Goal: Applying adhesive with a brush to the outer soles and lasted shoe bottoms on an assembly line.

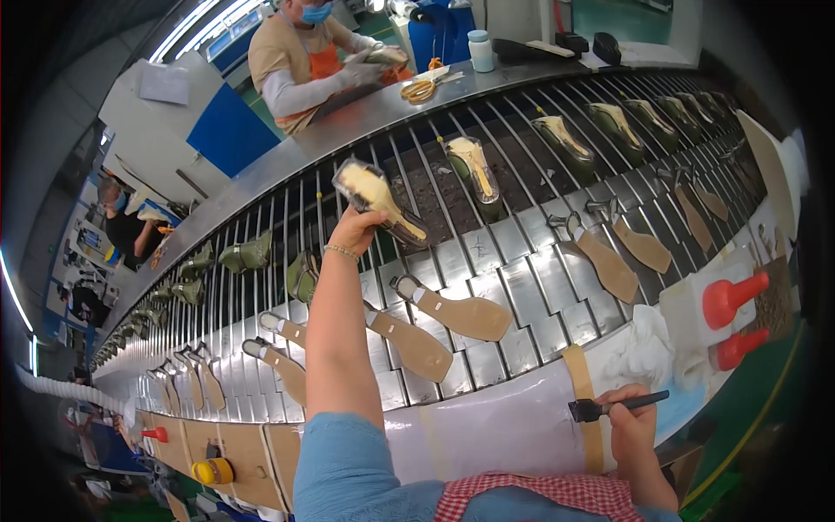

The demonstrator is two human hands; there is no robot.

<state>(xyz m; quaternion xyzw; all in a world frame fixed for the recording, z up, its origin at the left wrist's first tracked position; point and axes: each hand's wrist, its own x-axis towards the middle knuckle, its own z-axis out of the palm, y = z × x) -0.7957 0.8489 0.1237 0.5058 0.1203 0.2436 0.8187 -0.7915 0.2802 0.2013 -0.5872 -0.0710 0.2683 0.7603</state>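
My left hand point(352, 230) reaches out over the conveyor, its fingers closed around a shoe upper on a last point(367, 189). The pale underside of that lasted shoe faces up, with dark edges around it. On the right, my right hand point(635, 435) grips the dark handle of a flat brush point(588, 410) with black bristles. The brush is above the pale sheet on the near bench. Below my left hand lie tan shoe soles point(463, 315) with heels attached, on the metal slats. Another lasted shoe point(475, 174) rests on the rods to the right of it.
Several lasted shoes point(565, 143) line the conveyor rods point(513, 130). Bottles with red caps point(733, 300) and a crumpled white cloth point(637, 348) are at right. A yellow-lidded container point(213, 471) sits lower left. Across the line, a masked person point(300, 65) works near scissors point(419, 90).
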